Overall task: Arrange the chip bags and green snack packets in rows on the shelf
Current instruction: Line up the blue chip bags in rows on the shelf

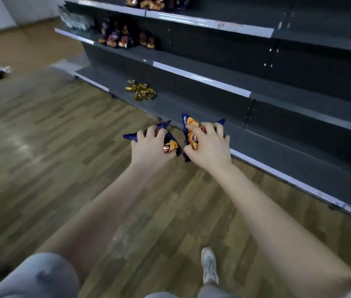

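The left grip is curled round a blue chip bag above the wood floor. Just at its 3 o'clock, the right grip clutches a second blue bag by the lowest shelf edge. Farther, at 12 o'clock, small yellowish packets lie heaped on that shelf. More chip bags stand higher, at 11 o'clock.

Shop: tiered retail shelving, stocked snack bags.

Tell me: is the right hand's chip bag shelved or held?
Held. The right hand grips the chip bag, fingers curled round it, just before the bottom shelf front edge.
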`<state>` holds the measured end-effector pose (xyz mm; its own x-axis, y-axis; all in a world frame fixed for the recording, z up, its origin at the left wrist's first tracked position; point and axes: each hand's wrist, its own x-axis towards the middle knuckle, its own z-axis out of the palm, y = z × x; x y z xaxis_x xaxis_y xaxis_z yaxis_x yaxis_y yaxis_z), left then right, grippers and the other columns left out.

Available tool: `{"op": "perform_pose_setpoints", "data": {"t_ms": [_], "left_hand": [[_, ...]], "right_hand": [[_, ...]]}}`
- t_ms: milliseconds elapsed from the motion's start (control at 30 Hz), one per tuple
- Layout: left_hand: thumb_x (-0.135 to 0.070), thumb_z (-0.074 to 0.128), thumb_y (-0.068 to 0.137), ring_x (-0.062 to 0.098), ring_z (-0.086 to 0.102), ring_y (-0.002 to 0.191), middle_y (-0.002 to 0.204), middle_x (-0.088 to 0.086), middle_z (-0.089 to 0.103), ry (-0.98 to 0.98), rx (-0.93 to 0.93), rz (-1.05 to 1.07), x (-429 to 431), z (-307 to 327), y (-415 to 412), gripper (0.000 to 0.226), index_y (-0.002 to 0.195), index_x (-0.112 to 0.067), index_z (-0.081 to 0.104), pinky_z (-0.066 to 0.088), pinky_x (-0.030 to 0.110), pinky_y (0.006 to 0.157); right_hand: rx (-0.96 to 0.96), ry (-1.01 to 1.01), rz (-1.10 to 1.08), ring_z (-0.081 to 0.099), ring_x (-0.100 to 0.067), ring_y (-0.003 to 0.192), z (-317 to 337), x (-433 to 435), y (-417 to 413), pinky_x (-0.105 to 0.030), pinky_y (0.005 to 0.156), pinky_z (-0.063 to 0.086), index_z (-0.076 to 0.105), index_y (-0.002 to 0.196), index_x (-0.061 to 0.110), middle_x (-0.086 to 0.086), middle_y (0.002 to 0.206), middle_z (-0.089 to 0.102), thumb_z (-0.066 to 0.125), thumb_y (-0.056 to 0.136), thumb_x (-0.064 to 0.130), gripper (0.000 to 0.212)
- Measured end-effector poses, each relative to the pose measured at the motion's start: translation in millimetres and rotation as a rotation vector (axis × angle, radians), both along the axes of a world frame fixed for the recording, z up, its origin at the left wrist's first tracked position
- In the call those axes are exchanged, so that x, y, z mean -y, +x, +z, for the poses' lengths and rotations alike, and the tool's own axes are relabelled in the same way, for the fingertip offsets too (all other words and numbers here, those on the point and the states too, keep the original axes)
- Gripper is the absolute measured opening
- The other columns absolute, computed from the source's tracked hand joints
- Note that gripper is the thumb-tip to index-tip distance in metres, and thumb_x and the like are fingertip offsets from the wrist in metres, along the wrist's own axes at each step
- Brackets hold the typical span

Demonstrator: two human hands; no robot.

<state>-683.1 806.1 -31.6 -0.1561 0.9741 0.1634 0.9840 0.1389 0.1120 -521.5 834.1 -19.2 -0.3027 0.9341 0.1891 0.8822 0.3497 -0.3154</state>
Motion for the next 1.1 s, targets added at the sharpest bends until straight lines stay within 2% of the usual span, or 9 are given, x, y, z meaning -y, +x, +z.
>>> {"op": "perform_pose_setpoints", "data": {"t_ms": [267, 533, 867, 1100], "left_hand": [[-0.056, 0.056, 0.081, 0.037, 0.035, 0.125, 0.141, 0.006, 0.038, -0.02, 0.012, 0.16, -123.3, 17.9, -7.6, 0.065, 0.135, -0.024, 0.037, 0.04, 0.05, 0.094], [-0.058, 0.055, 0.08, 0.035, 0.036, 0.124, 0.14, 0.004, 0.039, -0.021, 0.088, 0.29, -207.0, 9.5, -47.3, 0.066, 0.135, -0.024, 0.039, 0.04, 0.049, 0.093], [-0.058, 0.057, 0.079, 0.035, 0.038, 0.121, 0.139, 0.004, 0.041, 0.008, 0.091, 0.273, -327.0, 2.6, -153.6, 0.064, 0.132, -0.025, 0.041, 0.04, 0.048, 0.091], [-0.062, 0.055, 0.079, 0.035, 0.038, 0.123, 0.141, 0.002, 0.041, 0.067, 0.06, 0.228, -428.7, 22.8, -256.4, 0.064, 0.132, -0.03, 0.04, 0.042, 0.047, 0.091]], "right_hand": [[0.05, 0.058, 0.182, 0.027, -0.028, 0.129, 15.0, -154.6, -17.9, -0.049, 0.098, 0.032, 0.04, 0.139, 0.036, 0.001, 0.14, 0.041, 0.05, 0.086, 0.044, 0.055], [0.074, -0.022, 0.295, 0.025, -0.026, 0.129, 3.1, -250.6, -64.1, -0.049, 0.1, 0.031, 0.037, 0.14, 0.038, 0.003, 0.141, 0.039, 0.049, 0.087, 0.045, 0.055], [0.042, 0.005, 0.29, 0.025, -0.025, 0.129, -5.3, -370.1, -172.1, -0.047, 0.098, 0.032, 0.037, 0.14, 0.038, 0.003, 0.141, 0.039, 0.05, 0.087, 0.046, 0.055], [-0.007, 0.017, 0.221, 0.025, -0.023, 0.128, 8.8, -455.5, -258.5, -0.047, 0.1, 0.033, 0.038, 0.139, 0.038, 0.005, 0.14, 0.039, 0.05, 0.086, 0.046, 0.055]]}}
